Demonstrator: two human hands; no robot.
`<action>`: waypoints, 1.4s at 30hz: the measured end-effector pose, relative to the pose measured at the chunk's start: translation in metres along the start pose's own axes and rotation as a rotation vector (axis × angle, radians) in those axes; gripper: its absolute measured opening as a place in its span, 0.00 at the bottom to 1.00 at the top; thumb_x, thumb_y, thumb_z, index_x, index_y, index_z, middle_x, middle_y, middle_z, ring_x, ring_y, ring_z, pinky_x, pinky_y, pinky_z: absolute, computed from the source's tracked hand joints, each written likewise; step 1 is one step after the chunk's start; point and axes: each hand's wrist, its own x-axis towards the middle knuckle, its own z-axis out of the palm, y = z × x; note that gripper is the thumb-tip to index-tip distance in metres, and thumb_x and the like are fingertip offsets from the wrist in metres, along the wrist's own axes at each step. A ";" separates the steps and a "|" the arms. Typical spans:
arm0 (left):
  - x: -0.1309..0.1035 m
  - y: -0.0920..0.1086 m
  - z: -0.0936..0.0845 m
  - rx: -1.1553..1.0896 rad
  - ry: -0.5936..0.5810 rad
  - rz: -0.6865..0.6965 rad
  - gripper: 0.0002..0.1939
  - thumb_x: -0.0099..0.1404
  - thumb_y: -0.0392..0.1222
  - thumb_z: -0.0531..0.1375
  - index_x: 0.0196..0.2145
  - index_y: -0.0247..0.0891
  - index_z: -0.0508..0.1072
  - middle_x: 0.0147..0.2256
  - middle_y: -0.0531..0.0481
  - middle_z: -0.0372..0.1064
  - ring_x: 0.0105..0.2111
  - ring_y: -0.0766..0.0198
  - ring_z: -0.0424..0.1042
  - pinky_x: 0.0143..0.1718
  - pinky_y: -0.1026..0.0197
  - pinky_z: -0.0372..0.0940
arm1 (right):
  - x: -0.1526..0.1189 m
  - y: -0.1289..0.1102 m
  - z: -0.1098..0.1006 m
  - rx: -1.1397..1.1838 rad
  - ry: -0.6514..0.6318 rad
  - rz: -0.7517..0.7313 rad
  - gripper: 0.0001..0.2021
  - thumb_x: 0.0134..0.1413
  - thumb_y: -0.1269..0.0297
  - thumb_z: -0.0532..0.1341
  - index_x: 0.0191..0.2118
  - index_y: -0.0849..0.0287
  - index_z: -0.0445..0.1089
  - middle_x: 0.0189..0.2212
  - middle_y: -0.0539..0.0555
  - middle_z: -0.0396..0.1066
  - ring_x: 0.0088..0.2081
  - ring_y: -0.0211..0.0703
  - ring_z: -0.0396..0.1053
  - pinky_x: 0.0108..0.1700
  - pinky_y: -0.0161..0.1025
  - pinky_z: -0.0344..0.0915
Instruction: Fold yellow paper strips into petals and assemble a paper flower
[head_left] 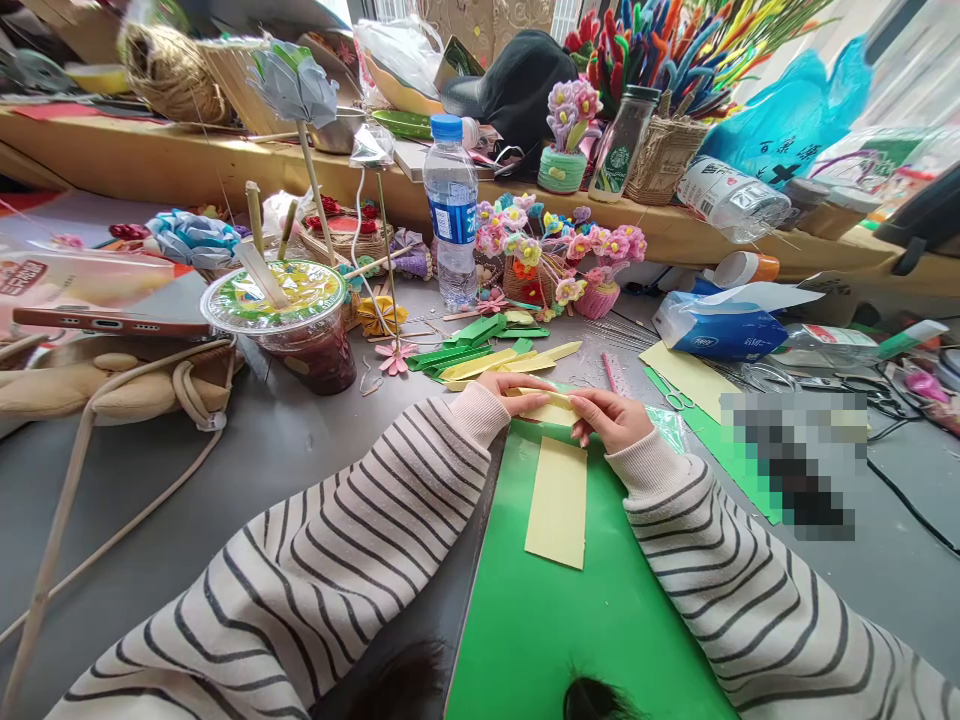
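- The left hand grips the left end of a folded pale-yellow paper strip, its fingers closed on the paper.
- The right hand pinches the strip's right end between thumb and fingers.
- This strip is held between both hands, over the far part of a glossy green mat on the grey desk.
- A flat pale-yellow paper rectangle lies on the mat, just nearer the wearer than the hands.
- Just beyond the left hand, yellow folded strips lie beside green folded strips.
- To the right of the right hand are small scissors and a blue tissue pack.
- On the left, a lidded plastic cup with a dark drink and straw stands upright.
- Farther back, a blue-capped water bottle stands beside multicoloured craft flowers.
- The raised ledge behind carries a black cap and a glass Starbucks bottle.
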 end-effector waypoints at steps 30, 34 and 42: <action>-0.003 0.006 0.003 -0.180 0.041 -0.118 0.18 0.40 0.47 0.62 0.28 0.32 0.73 0.22 0.51 0.67 0.22 0.70 0.65 0.27 0.64 0.65 | 0.001 0.001 -0.001 -0.123 0.055 -0.116 0.13 0.42 0.55 0.56 0.32 0.60 0.65 0.14 0.46 0.61 0.14 0.33 0.59 0.15 0.33 0.59; -0.002 0.005 0.003 -0.157 0.092 -0.064 0.19 0.41 0.46 0.62 0.31 0.31 0.73 0.26 0.49 0.69 0.24 0.69 0.66 0.29 0.64 0.65 | 0.002 -0.001 -0.002 0.036 0.171 -0.121 0.16 0.36 0.59 0.61 0.31 0.57 0.55 0.19 0.45 0.62 0.18 0.35 0.63 0.15 0.32 0.60; -0.003 0.001 0.004 0.029 0.122 0.149 0.20 0.47 0.48 0.58 0.35 0.33 0.72 0.34 0.45 0.69 0.29 0.64 0.68 0.32 0.62 0.64 | 0.004 -0.002 -0.005 -0.056 0.229 -0.173 0.11 0.36 0.57 0.60 0.25 0.60 0.65 0.33 0.55 0.66 0.31 0.39 0.65 0.21 0.33 0.64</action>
